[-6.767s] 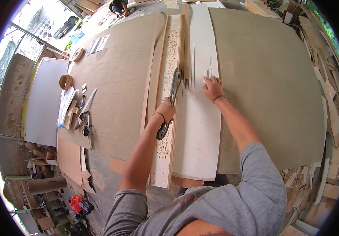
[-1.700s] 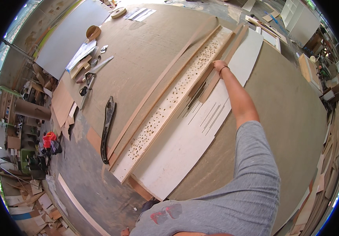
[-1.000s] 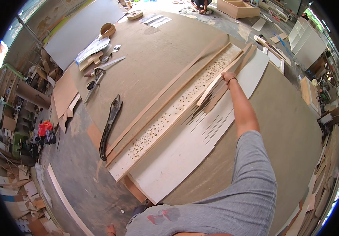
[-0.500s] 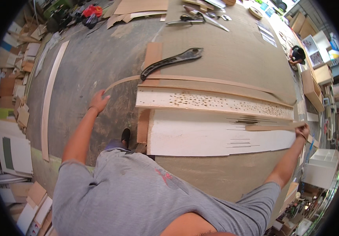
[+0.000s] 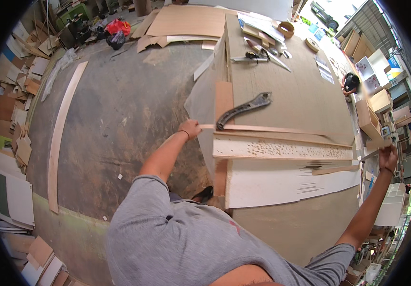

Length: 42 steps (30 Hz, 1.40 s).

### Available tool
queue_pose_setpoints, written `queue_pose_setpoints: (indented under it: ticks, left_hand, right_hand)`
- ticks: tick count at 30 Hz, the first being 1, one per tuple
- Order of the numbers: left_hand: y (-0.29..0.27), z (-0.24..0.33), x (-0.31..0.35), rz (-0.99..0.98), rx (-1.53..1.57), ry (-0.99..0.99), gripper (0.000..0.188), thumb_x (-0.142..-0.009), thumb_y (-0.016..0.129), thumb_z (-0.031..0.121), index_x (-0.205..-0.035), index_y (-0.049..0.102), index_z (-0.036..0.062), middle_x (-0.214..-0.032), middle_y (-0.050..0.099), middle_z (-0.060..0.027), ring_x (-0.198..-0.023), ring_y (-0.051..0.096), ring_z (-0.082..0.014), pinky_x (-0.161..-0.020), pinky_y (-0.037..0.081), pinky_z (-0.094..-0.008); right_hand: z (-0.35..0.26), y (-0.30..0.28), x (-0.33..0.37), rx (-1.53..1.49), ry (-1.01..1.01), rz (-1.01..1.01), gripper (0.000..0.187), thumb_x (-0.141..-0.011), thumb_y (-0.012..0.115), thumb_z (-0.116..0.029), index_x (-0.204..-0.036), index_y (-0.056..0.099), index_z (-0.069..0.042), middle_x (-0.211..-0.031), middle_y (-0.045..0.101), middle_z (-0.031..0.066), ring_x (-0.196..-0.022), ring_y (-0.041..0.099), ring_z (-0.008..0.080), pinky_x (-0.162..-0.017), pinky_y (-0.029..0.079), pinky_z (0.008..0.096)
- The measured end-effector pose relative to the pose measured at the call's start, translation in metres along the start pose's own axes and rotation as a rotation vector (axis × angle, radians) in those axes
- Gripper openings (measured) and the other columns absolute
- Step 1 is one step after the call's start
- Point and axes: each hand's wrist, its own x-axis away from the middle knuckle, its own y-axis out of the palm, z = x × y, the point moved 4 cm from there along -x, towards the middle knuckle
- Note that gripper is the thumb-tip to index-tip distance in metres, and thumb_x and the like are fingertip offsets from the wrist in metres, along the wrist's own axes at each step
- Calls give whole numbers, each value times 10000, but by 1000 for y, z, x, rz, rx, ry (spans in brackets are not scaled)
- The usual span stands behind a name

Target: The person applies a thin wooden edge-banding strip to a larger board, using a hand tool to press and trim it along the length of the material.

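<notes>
My left hand is pinched on the near-left end of a long thin wood strip, which runs rightward along the far side of a white board with many brown specks. Off the right end of the boards is my right hand, raised with its fingers closed. A short, blurred wooden piece shows at its fingers, and a thin grey edge below it is too smeared to name. A black curved handle-like tool rests across the strip's left part. Nearer to me a white sheet with dark lines carries a tapered wood strip.
Scissors, tape rolls and papers lie at the worktable's far end. A long pale strip is on the floor at left, beside stacked board offcuts. Another person crouches at the far right.
My left hand has pulled rightward, close to the table's edge, and the strip's bowed end is now straighter. My right hand has moved right and lifted off the white sheet. The view has turned left.
</notes>
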Motion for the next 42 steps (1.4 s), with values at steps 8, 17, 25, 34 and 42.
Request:
queue_pose_setpoints:
  ticks: [8, 17, 25, 34, 42]
  left_hand:
    - [-82, -7, 68, -35, 268, 251, 414, -692, 619, 367, -876, 610, -4, -847, 612, -167, -783, 587, -270, -696, 448, -342]
    - [-170, -89, 136, -427, 945, 122, 286, -756, 644, 307, -866, 578, 51, -655, 492, 30, -551, 424, -64, -502, 359, -221]
    - [-217, -141, 170, -467, 915, 66, 273, -773, 633, 281, -905, 556, 54, -681, 494, 30, -554, 418, -56, -505, 358, -205]
    - [-198, -177, 137, -588, 697, 119, 306, -741, 655, 280, -900, 563, 35, -735, 536, 11, -596, 468, -55, -536, 404, -212]
    - [-198, -215, 90, -614, 646, 162, 308, -733, 654, 274, -880, 578, 15, -676, 548, 2, -542, 474, -69, -493, 402, -222]
  right_hand:
    - [185, 287, 12, -239, 87, -190, 128, -790, 505, -111, -871, 560, -28, -774, 593, 94, -716, 544, 169, -572, 392, 284]
    - [419, 468, 172, -386, 436, 204, 118, -723, 491, -23, -816, 500, -96, -664, 491, -5, -575, 453, 123, -491, 355, 261]
    - [401, 467, 200, -272, 228, 362, 212, -716, 493, 1, -908, 500, -88, -715, 495, -12, -579, 432, 105, -496, 359, 257]
    - [330, 417, 130, -234, 51, 455, 148, -808, 513, -166, -902, 569, -66, -691, 569, 34, -541, 494, 131, -501, 404, 268]
    - [100, 276, -12, 21, -279, 406, 220, -839, 531, -188, -988, 552, -27, -784, 597, 53, -684, 569, 153, -641, 466, 292]
